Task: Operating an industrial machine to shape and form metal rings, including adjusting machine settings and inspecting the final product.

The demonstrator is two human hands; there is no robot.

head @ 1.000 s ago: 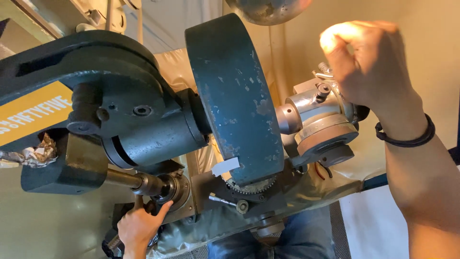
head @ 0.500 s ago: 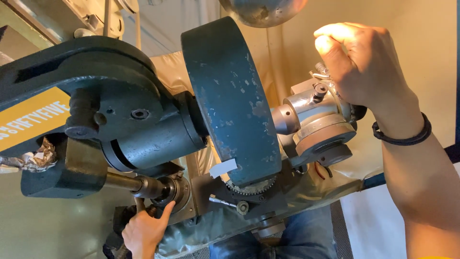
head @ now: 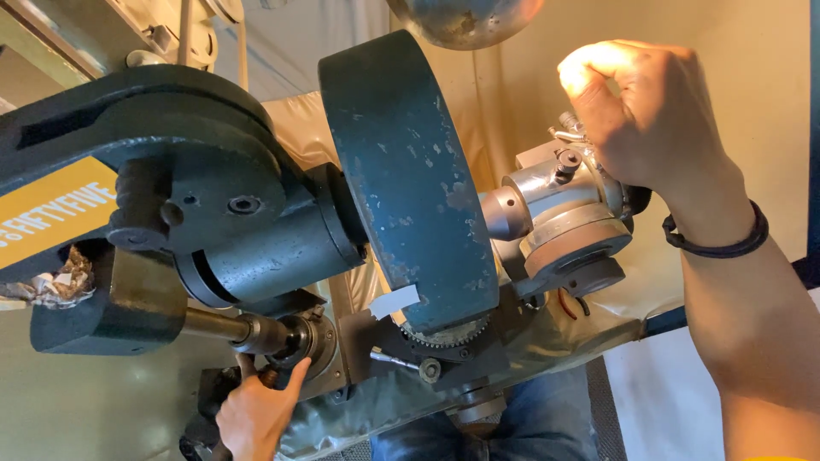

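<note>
A yellow label [head: 47,213] with dark lettering was seen on the dark machine arm [head: 128,119] at the left edge of the machine. A small white tag [head: 395,301] was stuck at the lower rim of the blue-green wheel guard [head: 410,171] in the middle. Crumpled foil [head: 51,282] was tucked under the arm at the far left.

The right hand [head: 649,115] was closed around a small metal lever [head: 571,132] on top of the silver fixture [head: 564,218], just right of the guard. A dark band [head: 717,243] was worn on that wrist.

The left hand [head: 256,410] was held low at the machine's near edge, fingers loosely curled and touching the round knob [head: 295,337] at the end of a steel shaft [head: 213,324]; whether it was gripped could not be told.

A toothed ring [head: 444,333] showed beneath the guard.
</note>
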